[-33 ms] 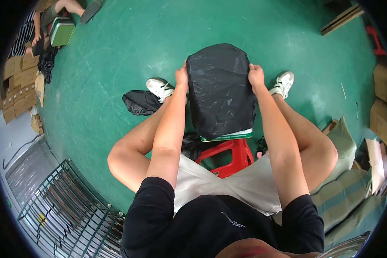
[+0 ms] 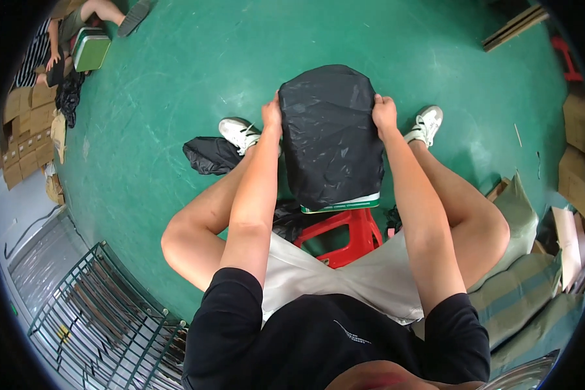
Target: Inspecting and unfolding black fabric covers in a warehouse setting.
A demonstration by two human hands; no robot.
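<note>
A black plastic cover [image 2: 331, 136] lies pulled over a flat box, hiding most of it. Only the box's green-and-white edge [image 2: 341, 204] shows, on the side nearest me. My left hand [image 2: 272, 116] is closed on the cover's left side, near the far end. On the opposite side my right hand [image 2: 385, 114] grips the cover too, thumb uppermost. The fingers of both hands are partly hidden behind the cover. Under the near end, between my knees, stands a red plastic stool [image 2: 344, 235].
Black plastic [image 2: 211, 155] lies by my left shoe. A green wire rack [image 2: 104, 312] is at lower left, stuffed green sacks [image 2: 513, 292] at lower right. Cardboard boxes [image 2: 29, 130] are stacked far left, near a seated person with a green-and-white box [image 2: 92, 51]. Wooden planks [image 2: 517, 27] lie far right.
</note>
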